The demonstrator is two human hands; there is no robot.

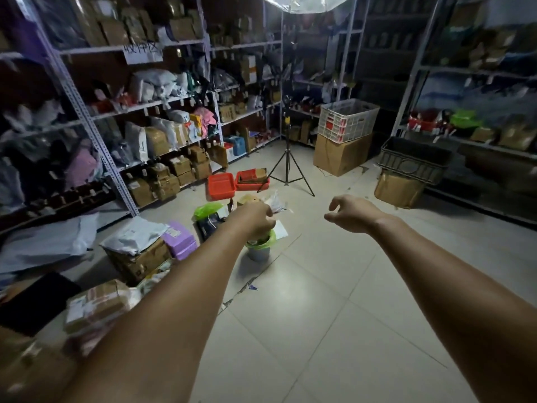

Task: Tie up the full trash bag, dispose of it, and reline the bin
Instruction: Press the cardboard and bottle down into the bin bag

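Note:
A small grey bin (258, 252) stands on the tiled floor, lined with a green trash bag (271, 239) whose edge folds over the rim. Dark rubbish shows inside it. My left hand (253, 220) hovers in front of the bin's top and hides part of it; its fingers curl downward, and I cannot tell whether they touch the bag. My right hand (350, 212) is held out to the right of the bin, in the air, fingers loosely curled and holding nothing. A loose green bag (207, 210) lies on the floor behind the bin.
Parcels and a purple package (179, 240) crowd the floor on the left below metal shelves (96, 135). Two red trays (221, 185), a light tripod (287, 167), a white crate on a carton (345, 120) and a dark basket (412, 159) stand further back. Bare tiles lie to the right.

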